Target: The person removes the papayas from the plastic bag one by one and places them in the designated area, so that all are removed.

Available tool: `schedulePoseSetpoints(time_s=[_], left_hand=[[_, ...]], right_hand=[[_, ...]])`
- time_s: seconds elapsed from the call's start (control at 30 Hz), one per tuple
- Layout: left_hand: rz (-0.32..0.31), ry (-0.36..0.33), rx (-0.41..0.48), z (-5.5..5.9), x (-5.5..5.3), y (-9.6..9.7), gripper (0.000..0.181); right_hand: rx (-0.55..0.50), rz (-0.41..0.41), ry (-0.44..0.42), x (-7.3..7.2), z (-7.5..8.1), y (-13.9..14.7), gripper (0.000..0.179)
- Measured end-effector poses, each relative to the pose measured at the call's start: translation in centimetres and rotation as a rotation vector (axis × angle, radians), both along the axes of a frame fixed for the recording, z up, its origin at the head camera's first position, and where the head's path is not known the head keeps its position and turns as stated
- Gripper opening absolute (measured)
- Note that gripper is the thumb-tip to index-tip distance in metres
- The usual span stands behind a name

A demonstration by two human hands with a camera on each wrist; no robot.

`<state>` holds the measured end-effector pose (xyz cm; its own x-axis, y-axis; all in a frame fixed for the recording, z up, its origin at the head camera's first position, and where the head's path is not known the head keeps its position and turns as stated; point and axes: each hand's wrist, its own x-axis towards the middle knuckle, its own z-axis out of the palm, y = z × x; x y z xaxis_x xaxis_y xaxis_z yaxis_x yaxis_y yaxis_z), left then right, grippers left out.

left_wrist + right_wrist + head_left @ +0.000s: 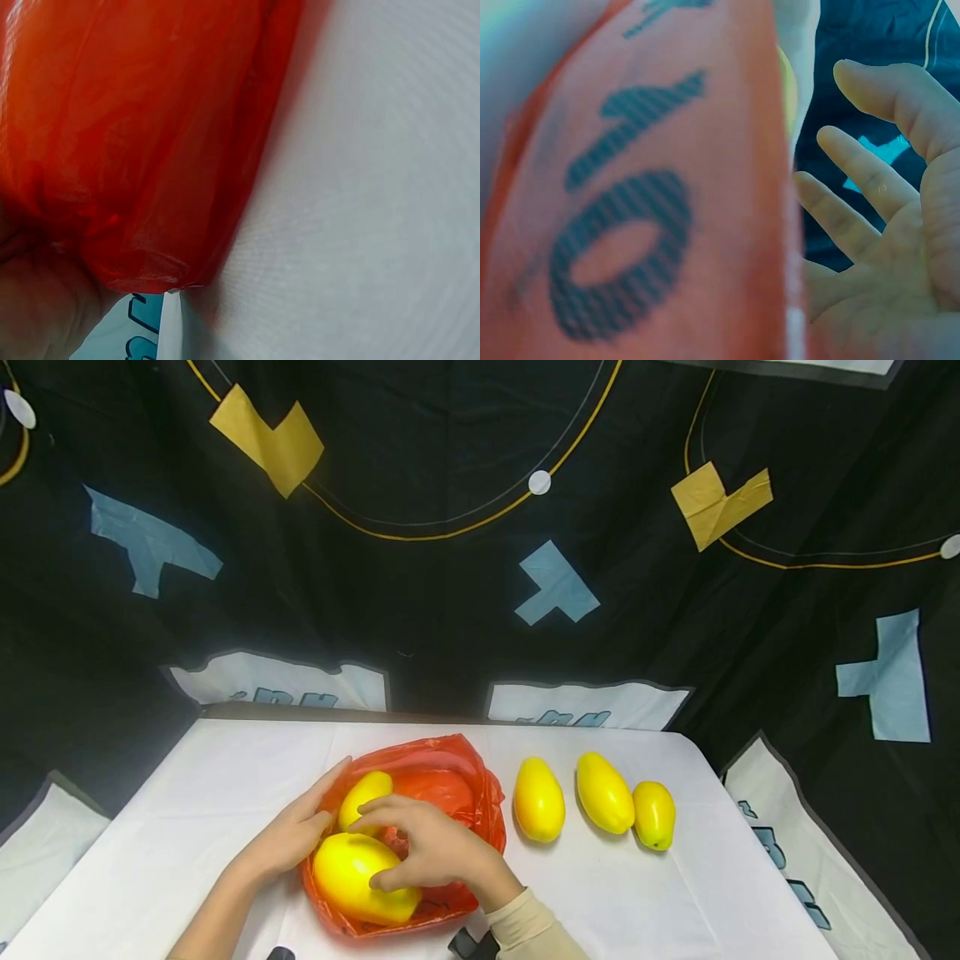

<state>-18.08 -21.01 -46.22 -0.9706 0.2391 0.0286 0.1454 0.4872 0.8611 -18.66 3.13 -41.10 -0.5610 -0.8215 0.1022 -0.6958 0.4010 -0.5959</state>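
Observation:
A red plastic bag lies with its mouth open on the white table, holding a large yellow mango and a smaller yellow mango. My left hand holds the bag's left edge, thumb at the rim. In the left wrist view, the bag's side bulges and creases beside that hand. Over the bag's mouth is my right hand, its thumb in front of the large mango. Spread fingers with nothing held show on this hand in the right wrist view, beside the bag's printed side.
To the right of the bag lie three more yellow mangoes: one nearest the bag, a middle one and a smaller one touching it. The white table meets a dark patterned cloth behind.

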Motion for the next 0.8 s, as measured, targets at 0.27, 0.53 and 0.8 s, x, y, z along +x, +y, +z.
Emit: schedulePoseSetpoints(time_s=[0.27, 0.53, 0.8], left_hand=[[-0.008, 0.013, 0.002, -0.1, -0.1, 0.1, 0.071], [-0.021, 0.024, 0.018, 0.3, 0.1, 0.1, 0.071], [-0.021, 0.022, 0.008, 0.2, 0.1, -0.1, 0.069]], right_hand=[[0.045, 0.028, -0.006, 0.5, -0.8, -0.3, 0.052], [0.085, 0.059, -0.019, 0.7, -1.1, -0.8, 0.058], [0.086, 0.073, 0.002, 0.6, -1.7, -1.2, 0.06]])
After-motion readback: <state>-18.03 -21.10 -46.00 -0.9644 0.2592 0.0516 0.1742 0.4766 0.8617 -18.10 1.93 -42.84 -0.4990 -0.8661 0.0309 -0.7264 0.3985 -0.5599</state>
